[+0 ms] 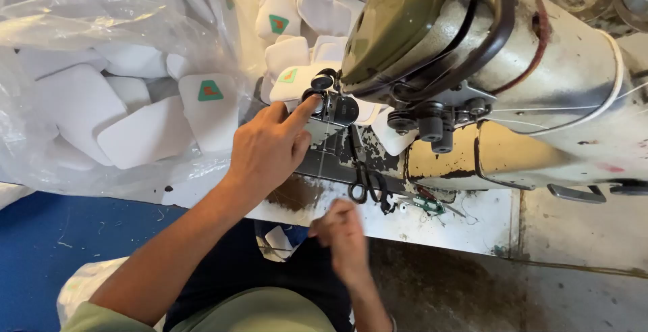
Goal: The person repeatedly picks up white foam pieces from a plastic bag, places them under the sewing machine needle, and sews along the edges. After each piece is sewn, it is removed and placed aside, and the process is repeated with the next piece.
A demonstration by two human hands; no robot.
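Note:
My left hand (270, 146) reaches up to the needle area of a worn cream and olive sewing machine (513, 82), its index finger touching a black round part (317, 92) by the presser foot. A white padded piece with a green and orange patch (290, 79) lies just behind that fingertip. My right hand (343, 234) hangs lower, at the table's front edge, blurred, with fingers curled; whether it holds anything cannot be told. A white and blue fabric piece (277, 241) rests on my lap beside it.
A clear plastic bag (101, 89) full of several white padded pieces fills the left side. Black scissors (364, 183) lie on the white table (466, 220) under the machine arm, near small green and white bits (425, 205). Blue floor (54, 237) lies at lower left.

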